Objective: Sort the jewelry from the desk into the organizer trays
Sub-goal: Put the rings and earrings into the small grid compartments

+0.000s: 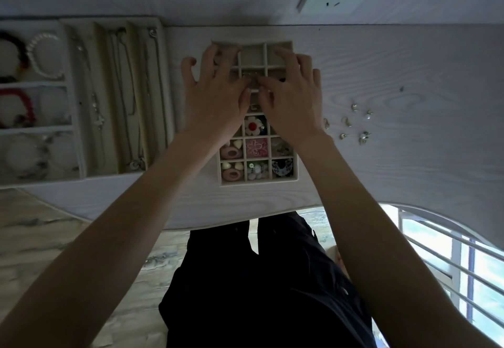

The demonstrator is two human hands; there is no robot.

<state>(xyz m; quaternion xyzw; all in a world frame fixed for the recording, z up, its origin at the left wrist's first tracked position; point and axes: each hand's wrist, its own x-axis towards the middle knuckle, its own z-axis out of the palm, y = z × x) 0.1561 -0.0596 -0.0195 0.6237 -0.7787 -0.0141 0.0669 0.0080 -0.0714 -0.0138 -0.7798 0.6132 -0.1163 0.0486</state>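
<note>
- Jewelry, one small shiny piece (pixel 250 75), sits where the fingertips of both hands meet, over a middle box of the small tray (pixel 296 162). It is too tiny and dark to tell what kind it is.
- The left hand (pixel 215 94) has its thumb and first finger close together at that piece. Its other fingers are spread wide over the far left boxes.
- The right hand (pixel 293 97) does the same from the other side. Its thumb and first finger come together at the piece, and its other fingers fan out over the far right boxes.
- I cannot tell which hand really has hold of the piece.
- The small tray has many square boxes. The near boxes hold a white flower (pixel 252 125), a pink flower (pixel 256 147), pink rings (pixel 231 174) and little beads (pixel 256 170).
- Two far boxes between the hands look bare.
- More small earrings (pixel 354 123) lie loose on the desk (pixel 409 61), to the right of the right hand.
- A big tray (pixel 79 135) sits at the left. It holds long necklaces (pixel 122 97) in thin slots, and bracelets (pixel 45 56) in square boxes.
- Both bare arms reach in from the near edge of the desk.
</note>
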